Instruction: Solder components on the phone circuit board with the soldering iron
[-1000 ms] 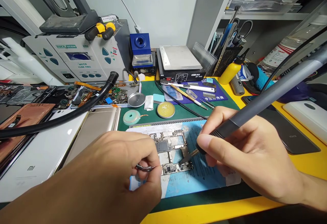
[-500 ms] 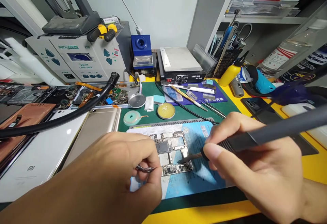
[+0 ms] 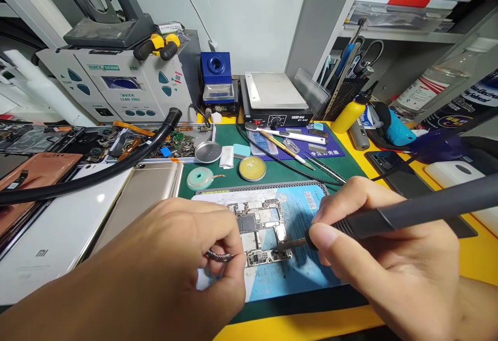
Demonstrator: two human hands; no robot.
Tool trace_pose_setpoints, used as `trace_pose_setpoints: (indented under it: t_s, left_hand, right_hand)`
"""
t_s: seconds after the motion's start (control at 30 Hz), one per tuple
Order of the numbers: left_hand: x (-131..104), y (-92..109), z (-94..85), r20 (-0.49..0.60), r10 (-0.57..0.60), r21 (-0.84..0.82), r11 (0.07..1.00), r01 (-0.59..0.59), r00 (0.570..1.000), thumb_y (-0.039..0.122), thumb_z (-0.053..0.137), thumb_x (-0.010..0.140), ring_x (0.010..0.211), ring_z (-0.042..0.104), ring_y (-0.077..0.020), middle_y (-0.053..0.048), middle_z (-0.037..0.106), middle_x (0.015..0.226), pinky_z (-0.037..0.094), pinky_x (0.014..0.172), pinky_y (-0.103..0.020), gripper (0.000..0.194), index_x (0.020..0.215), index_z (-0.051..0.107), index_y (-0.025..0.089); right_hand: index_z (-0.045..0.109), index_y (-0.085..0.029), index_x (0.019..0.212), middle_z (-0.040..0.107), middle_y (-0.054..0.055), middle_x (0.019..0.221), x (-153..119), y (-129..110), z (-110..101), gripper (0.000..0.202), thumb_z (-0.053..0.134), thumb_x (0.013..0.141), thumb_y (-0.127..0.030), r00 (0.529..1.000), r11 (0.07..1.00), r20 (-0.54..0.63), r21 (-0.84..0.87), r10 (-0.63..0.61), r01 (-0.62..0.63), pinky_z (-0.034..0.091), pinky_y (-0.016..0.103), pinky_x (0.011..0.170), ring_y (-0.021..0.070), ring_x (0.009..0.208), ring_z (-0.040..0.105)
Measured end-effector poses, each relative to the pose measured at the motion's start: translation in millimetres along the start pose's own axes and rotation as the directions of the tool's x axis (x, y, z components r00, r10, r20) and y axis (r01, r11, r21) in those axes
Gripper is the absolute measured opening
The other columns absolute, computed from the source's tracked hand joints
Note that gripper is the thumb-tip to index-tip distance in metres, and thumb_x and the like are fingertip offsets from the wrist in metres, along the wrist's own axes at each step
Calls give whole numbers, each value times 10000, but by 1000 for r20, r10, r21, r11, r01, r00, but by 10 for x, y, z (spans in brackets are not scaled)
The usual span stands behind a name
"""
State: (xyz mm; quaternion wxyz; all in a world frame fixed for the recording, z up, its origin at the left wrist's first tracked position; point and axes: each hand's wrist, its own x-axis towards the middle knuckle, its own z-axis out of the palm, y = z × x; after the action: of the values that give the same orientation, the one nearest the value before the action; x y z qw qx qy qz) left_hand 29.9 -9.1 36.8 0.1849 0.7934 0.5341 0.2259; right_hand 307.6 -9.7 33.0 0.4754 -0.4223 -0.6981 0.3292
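A phone logic board [image 3: 247, 223] lies on a blue and white mat [image 3: 303, 273]. My right hand [image 3: 397, 258] is closed like a pen grip around a soldering iron [image 3: 373, 221]. Its dark, broad tip reaches the lower right strip of the board; whether it touches cannot be told. My left hand [image 3: 182, 258] is closed in a pinch at the board's lower left corner, covering part of it. From its fingers shows a dark, braided-looking strand [image 3: 220, 256], its ends hidden.
Behind the board stand an open tin of yellowish flux [image 3: 252, 167] and a solder wick spool [image 3: 200, 178]. A black hose [image 3: 116, 172] crosses several phones at left. Tweezers [image 3: 327, 167] and brushes lie at back right. A hot-air station [image 3: 120, 81] and hot plate [image 3: 274, 92] stand behind.
The soldering iron has shifted very slightly, its tip staying at the same strip of the board. My left hand has hardly moved. The view has tilted a little.
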Motion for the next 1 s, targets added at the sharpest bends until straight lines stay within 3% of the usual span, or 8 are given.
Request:
trace_pose_setpoints:
  t_s: [0.13, 0.23, 0.43, 0.63, 0.8, 1.0]
  left_hand:
    - [-33, -11, -4, -42, 143, 25, 990, -142, 989, 211, 631, 944, 511, 544, -139, 72, 618, 576, 401, 525, -285, 251, 717, 680, 306]
    - [-18, 15, 5, -73, 212, 36, 977, -210, 974, 220, 532, 979, 461, 490, -123, 91, 571, 548, 360, 490, -294, 322, 696, 656, 314]
    - [-47, -6, 3, -49, 194, 63, 980, -190, 980, 213, 571, 985, 508, 552, -131, 84, 627, 600, 416, 536, -316, 307, 707, 655, 312]
    - [-104, -46, -22, 52, 12, 27, 1000, -14, 999, 196, 689, 993, 579, 631, -166, 42, 704, 666, 468, 595, -329, 273, 742, 719, 300]
    - [-79, -37, -40, 65, 20, -16, 1000, -19, 998, 220, 701, 985, 551, 605, -165, 43, 687, 633, 434, 556, -322, 279, 717, 694, 297]
    - [-95, -51, -50, 69, 14, -15, 1000, -13, 998, 221, 713, 969, 556, 614, -173, 37, 702, 643, 442, 545, -328, 263, 719, 707, 303]
  right_hand:
    - [789, -311, 881, 720, -77, 625, 25, -22, 18, 319, 925, 1013, -55, 1000, 1000, -18, 17, 24, -24, 364, 235, 368, 103, 410, 545]
    - [786, -310, 881, 716, -86, 628, 38, -30, 32, 315, 922, 1007, -56, 1000, 1000, -15, 19, 15, -15, 364, 216, 383, 93, 422, 555]
    - [780, -303, 880, 712, -85, 625, 29, -17, 28, 332, 953, 974, -36, 1000, 999, -12, 37, 23, -22, 366, 213, 402, 93, 442, 571]
    - [783, -311, 878, 712, -77, 612, 5, 13, 29, 318, 937, 1011, -67, 1000, 1000, -26, -14, 0, 0, 388, 225, 391, 111, 429, 576]
    - [795, -322, 898, 724, -61, 623, -13, 43, 28, 270, 922, 1061, -149, 998, 997, -51, -65, -48, 44, 394, 248, 371, 135, 429, 581]
    - [782, -313, 853, 722, -74, 613, 19, -22, 47, 313, 945, 968, -71, 998, 998, -52, -53, -43, 41, 389, 223, 389, 111, 429, 578]
